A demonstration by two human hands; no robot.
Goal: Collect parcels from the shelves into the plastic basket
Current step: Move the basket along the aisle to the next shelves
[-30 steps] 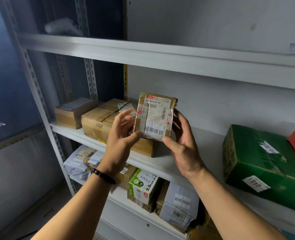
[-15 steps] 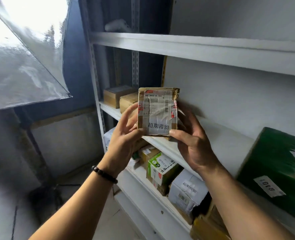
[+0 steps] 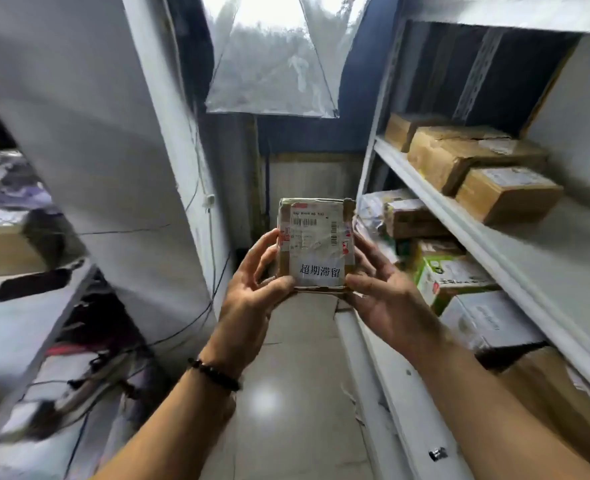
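Observation:
A small brown parcel [image 3: 316,242] with a white shipping label and a strip of printed characters stands upright in front of me, held from both sides. My left hand [image 3: 252,289] grips its left edge and my right hand [image 3: 383,296] grips its right edge. The parcel is out over the aisle floor, to the left of the white shelves [image 3: 459,216]. More brown boxes [image 3: 473,168] lie on the upper right shelf. No plastic basket is in view.
Under the upper right shelf lie a green-and-white box [image 3: 449,275] and a white box [image 3: 487,320]. A second shelf unit [image 3: 26,306] with cables and dark items stands on the left. A narrow tiled aisle [image 3: 286,375] runs ahead to a bright window [image 3: 272,53].
My view has swung left, away from the shelf face and down the aisle. Both hands have carried the parcel off the shelf and lowered it slightly, still held the same way.

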